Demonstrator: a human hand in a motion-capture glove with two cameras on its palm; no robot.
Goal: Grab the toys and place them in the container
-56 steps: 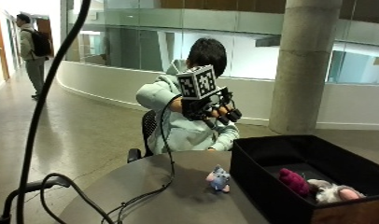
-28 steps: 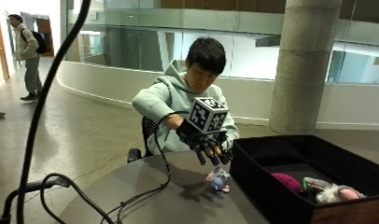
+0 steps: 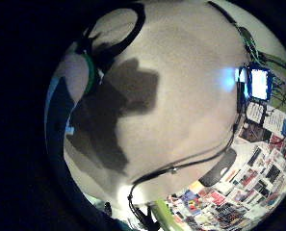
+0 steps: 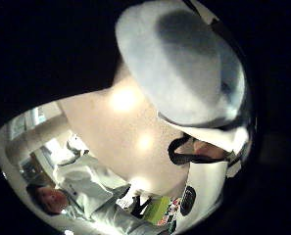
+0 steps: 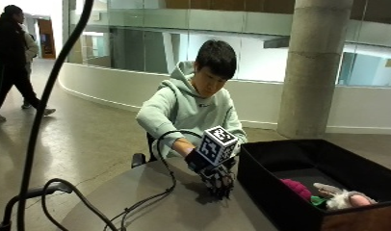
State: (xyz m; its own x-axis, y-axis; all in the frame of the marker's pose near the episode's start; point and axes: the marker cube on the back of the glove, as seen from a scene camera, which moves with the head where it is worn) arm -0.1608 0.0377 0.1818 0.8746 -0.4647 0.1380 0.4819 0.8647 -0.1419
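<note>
In the outside view my gloved right hand [image 5: 216,179] is down on the grey round table [image 5: 170,211], right beside the near wall of the black container [image 5: 263,179]. Its fingers point down and curl round the small pale blue-grey plush toy, which the hand hides in this view. That toy [image 4: 184,63] fills much of the thumb side palm view, close against the palm. Inside the container lie a pink toy [image 5: 297,187] and a white and pink plush toy [image 5: 343,198]. The little finger side palm view shows only the table top [image 3: 181,96] with the hand's shadow.
Black cables [image 5: 144,204] trail over the table to the left of the hand. A small lit screen [image 3: 259,83] stands at the table's edge. A concrete pillar [image 5: 314,67] rises behind the container.
The hand has come down from chest height to the table and closed over the small plush toy, which stood uncovered beside the container before.
</note>
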